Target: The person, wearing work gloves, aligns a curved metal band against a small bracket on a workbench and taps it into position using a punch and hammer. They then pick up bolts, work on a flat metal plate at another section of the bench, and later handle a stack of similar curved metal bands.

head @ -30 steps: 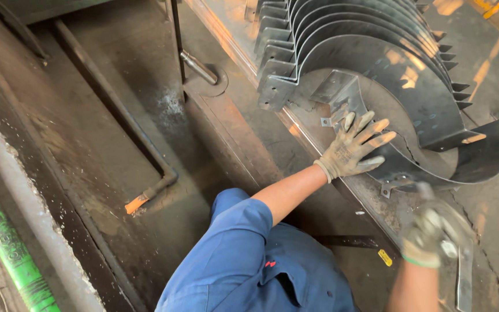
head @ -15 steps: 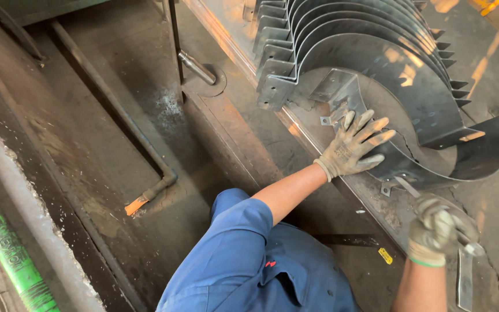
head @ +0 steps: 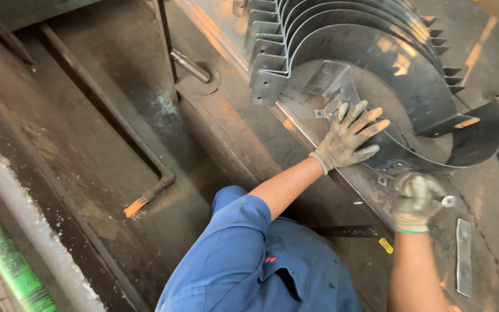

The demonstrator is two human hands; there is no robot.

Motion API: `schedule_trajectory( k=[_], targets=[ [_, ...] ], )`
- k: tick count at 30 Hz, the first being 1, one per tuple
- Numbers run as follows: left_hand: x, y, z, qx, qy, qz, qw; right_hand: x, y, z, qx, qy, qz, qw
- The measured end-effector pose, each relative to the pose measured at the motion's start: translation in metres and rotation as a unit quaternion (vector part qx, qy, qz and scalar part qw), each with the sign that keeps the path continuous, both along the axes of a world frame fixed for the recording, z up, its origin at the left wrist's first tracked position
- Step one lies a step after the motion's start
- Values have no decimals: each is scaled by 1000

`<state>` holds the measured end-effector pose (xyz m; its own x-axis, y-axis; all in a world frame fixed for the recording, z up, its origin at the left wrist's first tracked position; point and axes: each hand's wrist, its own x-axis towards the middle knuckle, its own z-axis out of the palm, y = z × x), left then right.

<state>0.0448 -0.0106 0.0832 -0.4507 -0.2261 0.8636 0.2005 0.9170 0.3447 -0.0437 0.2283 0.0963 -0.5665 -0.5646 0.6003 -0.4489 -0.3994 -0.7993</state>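
Note:
My left hand [head: 349, 135], in a worn grey glove, lies flat with fingers spread on a curved steel plate [head: 399, 92] at the front of a stack of like plates. My right hand [head: 416, 199], also gloved, is closed around a slim metal tool [head: 447, 201], whose round end shows beside the fist. It hovers just below the plate's lower edge, near a small bracket [head: 382, 180]. My blue sleeve and trousers fill the lower middle.
The plates stand on a rusty steel workbench [head: 232, 133]. A flat metal strip [head: 463, 257] lies at the right. A bent steel bar with an orange tip [head: 137, 205] lies on the dusty floor. A green pipe [head: 7, 260] runs along the lower left.
My right hand has moved up and left toward the plate's lower edge, with the tool in it. My left hand stays pressed on the plate.

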Motion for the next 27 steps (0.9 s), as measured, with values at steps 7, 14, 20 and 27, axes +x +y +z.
schedule_trajectory(
  k=[7,14,20,27],
  targets=[
    [-1,-2,0,-3,-2,-3,1000,18,-9,15,-65,-81,-23,994],
    [-2,-1,0,5,-9,-6,1000,-5,0,42,-118,-90,101,984],
    [0,-4,2,-7,1,3,1000,20,-22,34,-76,-81,19,994],
    [2,-1,3,-2,-4,10,1000,42,-21,56,-33,69,-54,996]
  ],
)
